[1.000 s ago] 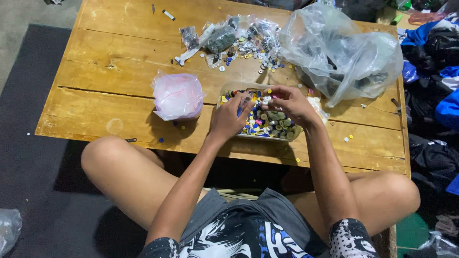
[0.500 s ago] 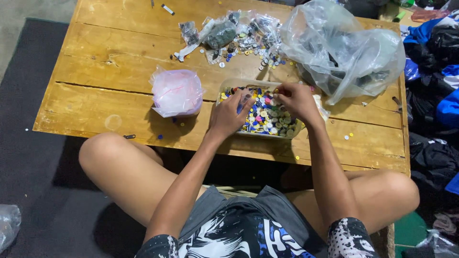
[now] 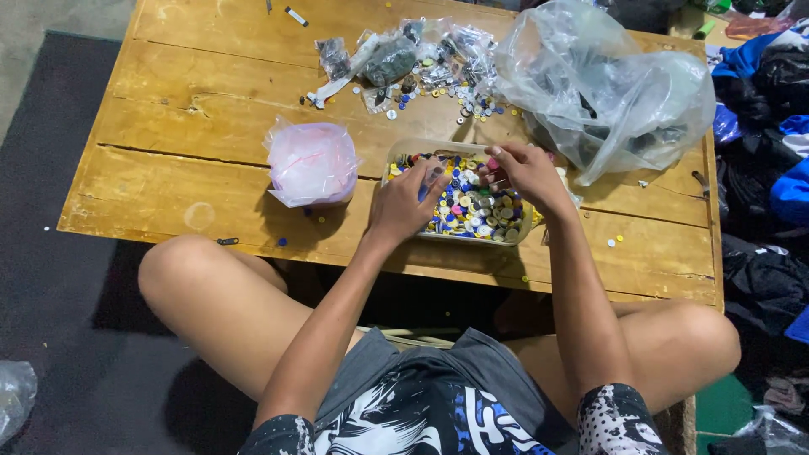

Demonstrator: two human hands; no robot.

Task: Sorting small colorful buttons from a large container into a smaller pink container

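Both hands, left hand (image 3: 409, 200) and right hand (image 3: 527, 173), dig curled fingers into the button tray (image 3: 404, 150)

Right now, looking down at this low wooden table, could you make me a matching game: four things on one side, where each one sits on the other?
Things:
1. pink bag
2. clear tub of coloured caps
3. big clear plastic bag
4. loose pile of small bits

Places:
A. far right of the table
B. under both hands, left hand and right hand
C. left of the tub
D. far side, behind the tub

Pairs: 1-C, 2-B, 3-A, 4-D
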